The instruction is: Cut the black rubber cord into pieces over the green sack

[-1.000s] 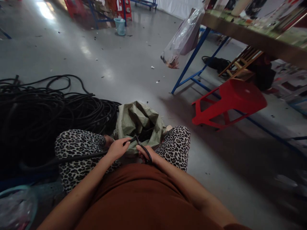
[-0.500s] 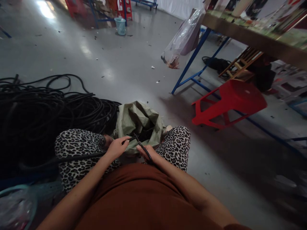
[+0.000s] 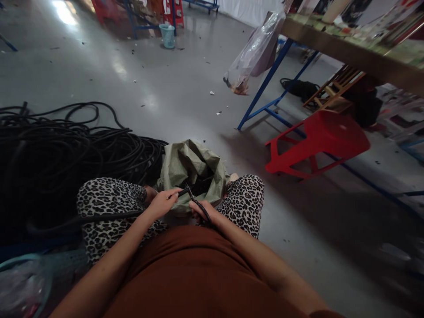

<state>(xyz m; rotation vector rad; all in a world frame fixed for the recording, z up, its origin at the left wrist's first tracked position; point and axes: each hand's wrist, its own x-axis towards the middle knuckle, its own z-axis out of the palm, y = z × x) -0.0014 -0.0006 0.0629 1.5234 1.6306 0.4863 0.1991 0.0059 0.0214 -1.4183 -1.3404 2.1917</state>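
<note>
Our left hand [image 3: 161, 204] pinches tube [image 3: 112, 216], right hand [image 3: 209, 210] grips cutters [image 3: 202, 206]; dark bits [image 3: 202, 185] in sack [image 3: 178, 155], big pile [image 3: 99, 152] (lots!) remains.

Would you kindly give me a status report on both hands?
Left hand gripping black tubing. Right hand holding scissors near its end. Open sack below; nothing visibly blocking.

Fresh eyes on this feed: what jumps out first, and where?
The bright red stool at the right likely catches the eye first, then the big tangle of black cord filling the left. Low in the centre, between leopard-print knees, the left hand grips a black strand and the right hand a cutting tool, by an open green sack.
</note>
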